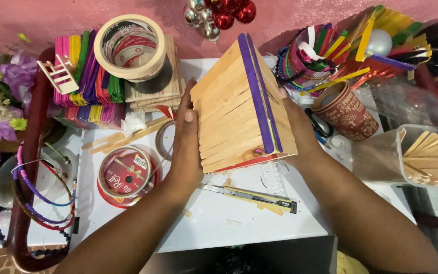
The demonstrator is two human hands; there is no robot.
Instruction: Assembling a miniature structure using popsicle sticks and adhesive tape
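Both forearms reach in from the near edge: left hand (186,147) and right hand (300,134) clasp opposite sides of the craft-stick house (239,109), fingers pressed flat, above the white table (219,218). Pressing stage, apparently; steady, even pressure is needed.
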